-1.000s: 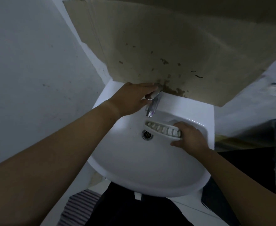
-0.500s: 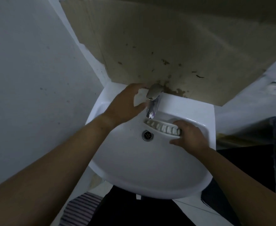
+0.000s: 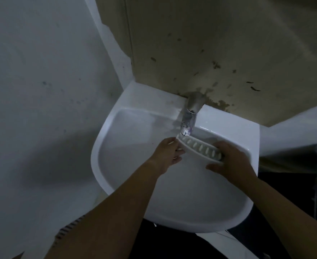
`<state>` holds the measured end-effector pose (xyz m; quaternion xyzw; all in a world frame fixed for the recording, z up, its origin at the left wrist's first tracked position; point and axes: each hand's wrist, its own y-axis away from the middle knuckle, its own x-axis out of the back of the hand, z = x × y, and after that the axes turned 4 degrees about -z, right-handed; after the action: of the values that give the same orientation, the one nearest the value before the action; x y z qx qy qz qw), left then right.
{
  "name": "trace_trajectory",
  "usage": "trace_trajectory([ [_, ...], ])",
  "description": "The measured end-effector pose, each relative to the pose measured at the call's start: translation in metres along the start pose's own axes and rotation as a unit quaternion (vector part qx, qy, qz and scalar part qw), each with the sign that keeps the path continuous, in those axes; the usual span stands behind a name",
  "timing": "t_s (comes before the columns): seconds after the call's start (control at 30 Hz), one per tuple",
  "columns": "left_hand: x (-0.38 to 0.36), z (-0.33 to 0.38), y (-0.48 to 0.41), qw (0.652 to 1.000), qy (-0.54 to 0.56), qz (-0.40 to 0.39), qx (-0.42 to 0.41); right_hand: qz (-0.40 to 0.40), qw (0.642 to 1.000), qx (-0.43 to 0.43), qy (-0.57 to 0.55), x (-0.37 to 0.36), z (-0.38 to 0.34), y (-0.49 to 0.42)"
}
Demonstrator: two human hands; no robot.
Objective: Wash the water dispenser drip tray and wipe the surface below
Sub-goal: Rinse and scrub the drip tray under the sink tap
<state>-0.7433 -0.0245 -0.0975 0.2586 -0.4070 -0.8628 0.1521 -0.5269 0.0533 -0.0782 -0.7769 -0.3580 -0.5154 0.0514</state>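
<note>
I see a glossy white ceramic sink [image 3: 105,139] with a chrome tap [image 3: 188,118] against a stained, mottled wall [image 3: 210,53]. Just under the spout, my two hands hold a long white plastic drip tray [image 3: 198,147] with oval slots: my left hand [image 3: 168,155] pinches its near end, and my right hand [image 3: 228,159] curls over the far end.
</note>
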Motion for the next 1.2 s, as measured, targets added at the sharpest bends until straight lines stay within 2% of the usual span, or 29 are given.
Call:
trace_trajectory([
  [0.23, 0.009, -0.009, -0.001, 1.000, 0.021, -0.014, -0.002, -0.035, 0.998, 0.005, 0.045, -0.003, -0.004, -0.011],
  [0.47, 0.002, -0.008, 0.004, 1.000, -0.014, 0.004, -0.019, -0.052, 0.997, 0.011, 0.059, -0.003, -0.009, -0.010],
  [0.6, -0.002, -0.008, -0.001, 0.998, -0.011, 0.026, -0.054, -0.021, 0.995, 0.070, 0.062, -0.002, -0.027, -0.017],
  [0.73, 0.006, -0.007, -0.004, 0.997, -0.030, 0.035, -0.067, -0.035, 0.989, 0.133, 0.048, -0.004, -0.053, -0.029],
  [0.97, 0.013, -0.004, 0.000, 0.998, -0.032, 0.007, -0.060, -0.095, 0.986, 0.110, 0.083, -0.019, -0.072, -0.045],
  [1.2, 0.009, -0.001, 0.002, 0.996, -0.069, 0.022, -0.059, -0.107, 0.977, 0.117, 0.142, -0.022, -0.079, -0.050],
])
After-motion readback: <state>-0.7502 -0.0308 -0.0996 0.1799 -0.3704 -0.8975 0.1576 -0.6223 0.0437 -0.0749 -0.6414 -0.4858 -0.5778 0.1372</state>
